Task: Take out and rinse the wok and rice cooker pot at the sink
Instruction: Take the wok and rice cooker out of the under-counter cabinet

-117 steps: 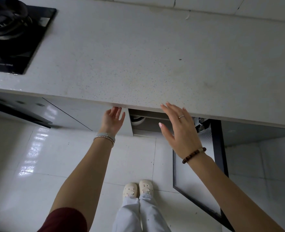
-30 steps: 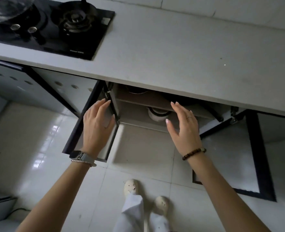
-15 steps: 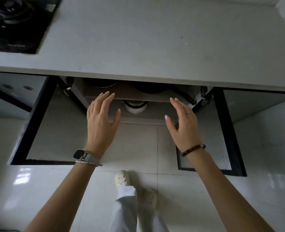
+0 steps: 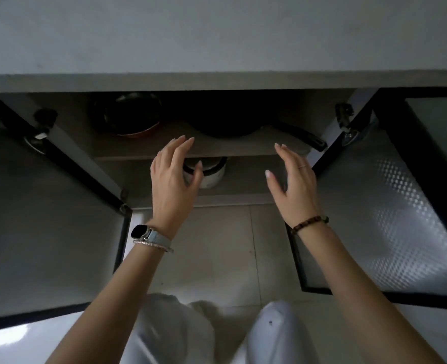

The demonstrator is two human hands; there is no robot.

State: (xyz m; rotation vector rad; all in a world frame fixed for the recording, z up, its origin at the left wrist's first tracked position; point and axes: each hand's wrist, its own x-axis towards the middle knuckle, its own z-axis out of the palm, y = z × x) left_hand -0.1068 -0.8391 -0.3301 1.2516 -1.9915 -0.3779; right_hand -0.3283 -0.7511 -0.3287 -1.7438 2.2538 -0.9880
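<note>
A black wok (image 4: 227,124) with a long black handle (image 4: 304,137) sits on the upper shelf of the open cabinet, mostly in shadow. Left of it lies a dark pan (image 4: 130,116) with a copper-coloured rim. On the lower shelf stands a white rice cooker pot (image 4: 212,174), partly hidden behind my left hand (image 4: 172,179). Both hands hover empty in front of the shelves with fingers spread. My right hand (image 4: 293,185) is just below the wok's handle, touching nothing.
The grey countertop (image 4: 217,35) overhangs the cabinet. The two cabinet doors (image 4: 46,232) (image 4: 390,219) stand swung open on either side of me. My knees in white trousers (image 4: 180,332) are over the tiled floor below.
The view has dropped lower and closer to the cabinet, and it is darker. Both hands have moved forward toward the shelves. The wok and pan now show more fully.
</note>
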